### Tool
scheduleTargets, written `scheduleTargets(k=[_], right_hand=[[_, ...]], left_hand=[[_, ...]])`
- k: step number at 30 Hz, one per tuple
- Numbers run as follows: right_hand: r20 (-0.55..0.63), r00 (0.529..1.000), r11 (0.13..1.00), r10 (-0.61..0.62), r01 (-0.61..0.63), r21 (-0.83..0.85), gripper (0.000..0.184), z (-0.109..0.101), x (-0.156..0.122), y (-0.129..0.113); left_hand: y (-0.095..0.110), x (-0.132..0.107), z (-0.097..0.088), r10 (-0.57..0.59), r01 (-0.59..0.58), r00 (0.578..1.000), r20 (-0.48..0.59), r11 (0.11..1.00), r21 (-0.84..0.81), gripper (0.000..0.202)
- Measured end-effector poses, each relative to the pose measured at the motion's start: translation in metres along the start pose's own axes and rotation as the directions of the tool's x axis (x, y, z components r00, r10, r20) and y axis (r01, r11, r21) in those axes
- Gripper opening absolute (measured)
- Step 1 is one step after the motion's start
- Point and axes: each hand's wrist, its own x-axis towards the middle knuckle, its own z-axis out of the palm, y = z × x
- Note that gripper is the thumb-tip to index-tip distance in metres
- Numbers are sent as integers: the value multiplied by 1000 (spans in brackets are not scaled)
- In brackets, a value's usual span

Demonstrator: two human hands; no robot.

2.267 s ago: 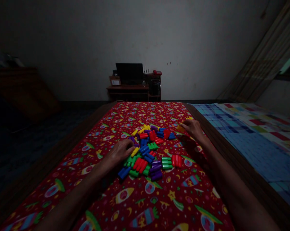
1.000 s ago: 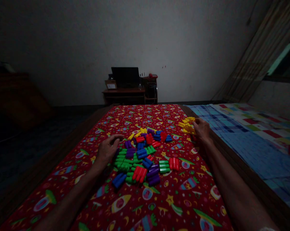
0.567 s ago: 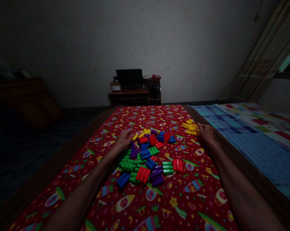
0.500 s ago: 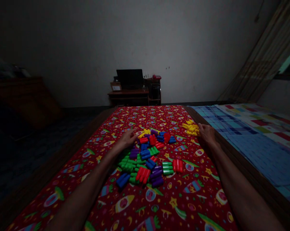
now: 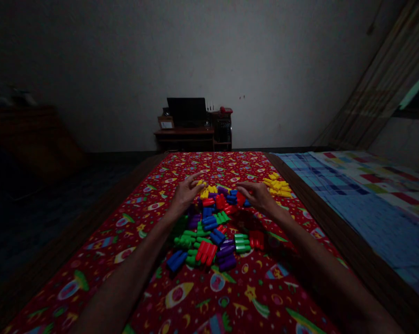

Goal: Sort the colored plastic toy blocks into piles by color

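My left hand (image 5: 185, 195) is at the far left of a mixed pile of plastic toy blocks. Between its thumb and fingers is a yellow block (image 5: 201, 183), partly covered by the fingertips. My right hand (image 5: 260, 195) hovers at the pile's far right, fingers stretched leftward and apart, close to a red block (image 5: 240, 199). Under and between the hands lie more yellow blocks (image 5: 212, 189) and blue ones (image 5: 232, 197). Nearer to me are green blocks (image 5: 186, 239), a red block (image 5: 206, 253) and purple blocks (image 5: 226, 255).
A separate heap of yellow blocks (image 5: 277, 186) lies to the right, by the edge of the red patterned cloth (image 5: 230, 297). A desk (image 5: 185, 133) with a dark monitor (image 5: 187, 110) stands against the wall. Blue checked bedding (image 5: 362, 222) spreads at the right.
My right hand has moved left from the yellow heap to the mixed pile. My left hand has shifted slightly forward, and a yellow block is now at its fingertips.
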Motion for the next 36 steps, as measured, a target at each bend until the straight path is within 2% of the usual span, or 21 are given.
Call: scheduleTargets(k=[2,4,6,8,10,12,14,16,18,20,22,25,28,31,34,36], right_hand=[[108,994,985,-34,15,173,32,22,-5,-19],[160,987,950,-26,-25,311,35,38,-8,-29],[190,982,917,5,-80,391,39,46,-8,-29],[176,983,916,56,-121,383,41,41,-3,-21],[73,990,961,122,-136,239,39,24,4,-5],[-116,978,984,176,-178,-12,33,-1,10,19],[-285,939,928,190,-266,-260,27,-29,11,48],[-373,898,828,234,-385,-408,28,-51,8,80],[-422,865,755,272,-463,-464,32,-64,1,108],[-443,844,715,303,-509,-480,36,-68,-5,129],[-441,837,698,324,-526,-487,36,-65,-9,141],[-407,854,714,325,-504,-487,35,-60,-9,146],[-416,873,767,255,-444,-463,33,-58,-3,143],[-436,891,828,128,-338,-448,31,-58,5,135],[-434,901,872,22,-230,-433,28,-52,11,117],[-400,917,909,1,-167,-382,25,-41,13,93]], left_hand=[[18,-13,22,59,-45,993,104,990,-132,58],[32,-25,41,99,-76,984,147,985,-152,52],[38,-32,52,115,-96,978,177,989,-115,47],[37,-33,52,127,-121,972,196,992,-45,49],[29,-27,44,148,-164,972,183,983,81,51],[15,-18,32,179,-211,974,142,944,253,50],[-2,-9,21,188,-225,973,130,886,404,48],[-18,-3,13,135,-206,975,177,853,480,44],[-29,1,9,59,-174,970,236,846,504,41],[-35,2,6,22,-155,966,256,843,516,40],[-36,3,4,20,-140,974,225,835,532,39],[-34,3,-1,24,-98,989,143,836,540,35],[-27,4,-4,8,-19,1000,24,869,495,34],[-17,5,-4,-6,21,999,-49,951,310,37],[-3,4,2,-36,36,999,-4,998,59,47],[6,0,7,-77,82,995,68,994,-73,54]])
